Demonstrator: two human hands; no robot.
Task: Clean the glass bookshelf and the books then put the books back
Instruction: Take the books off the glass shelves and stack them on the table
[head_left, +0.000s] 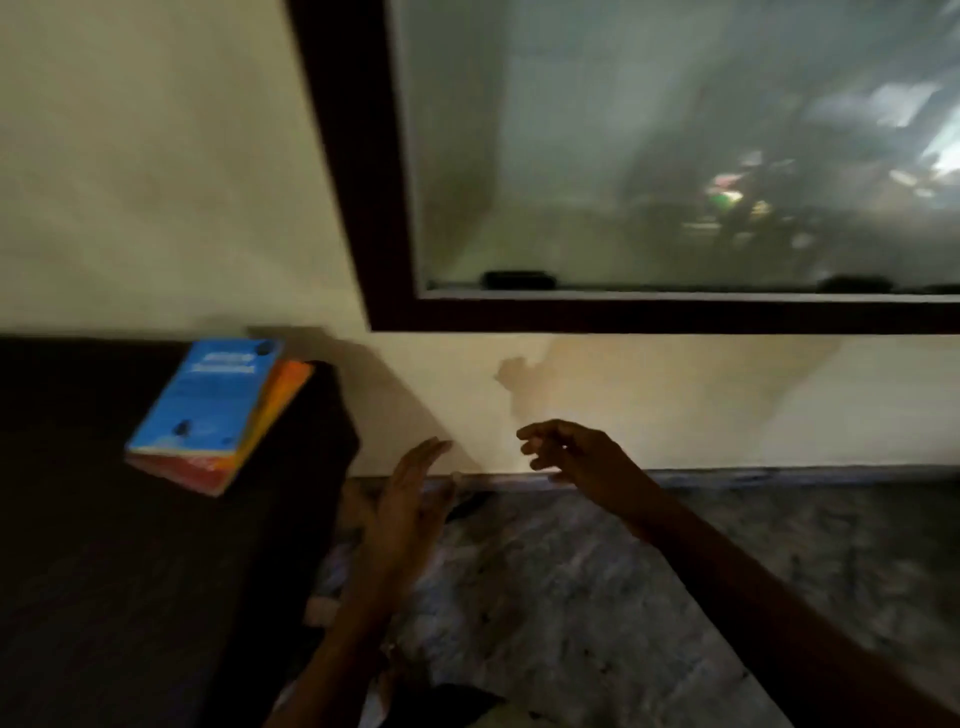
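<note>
The glass bookshelf (675, 156) fills the upper right, a dark-framed recess in the cream wall with a hazy, reflective glass pane. A small stack of books lies on a dark surface at the left, a blue book (205, 397) on top and an orange book (288, 387) showing beneath it. My left hand (408, 506) hovers low at centre with straight fingers, holding nothing. My right hand (576, 457) is beside it, fingers loosely curled and empty. Both hands are in front of the wall below the shelf, apart from the books.
The dark surface (104, 571) takes up the lower left, its corner near my left hand. A grey stone floor (597, 597) spreads below the wall. The wall (675, 405) under the shelf has a brownish stain. Two dark handles (519, 279) sit at the glass's lower edge.
</note>
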